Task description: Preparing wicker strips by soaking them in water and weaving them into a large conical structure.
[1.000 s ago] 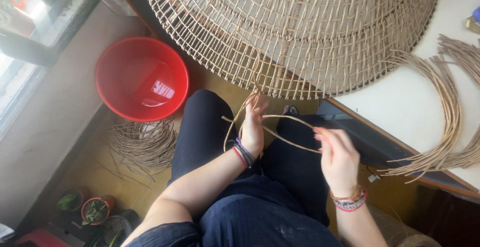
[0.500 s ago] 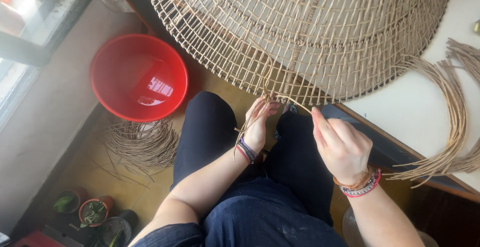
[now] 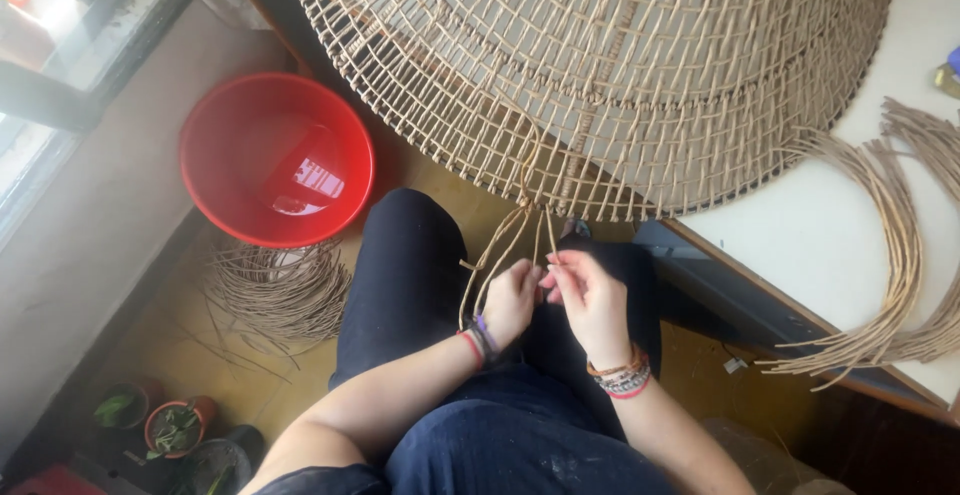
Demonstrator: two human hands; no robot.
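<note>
Head view. A large, round, open-lattice woven piece (image 3: 600,75) of pale cane is shown lying over the edge of a white table (image 3: 850,255), its rim overhanging the lap. From that rim, a few loose cane strands (image 3: 505,245) are seen hanging down to the hands. The left hand (image 3: 512,300) is curled, its fingers closed around the strands near their lower ends; the right hand (image 3: 590,300) is held just beside it, touching it, with thumb and forefinger pinched on a strand and the other fingers loosely bent. Beaded bracelets are worn on both wrists. A bundle of curved cane lengths (image 3: 900,245) is laid on the table at right. A glossy red plastic basin (image 3: 275,160) is set on the floor at left, with a coil of thin cane (image 3: 280,290) just below it. Potted plants (image 3: 175,425) are seen at lower left. Open room lies between knees and rim.
</note>
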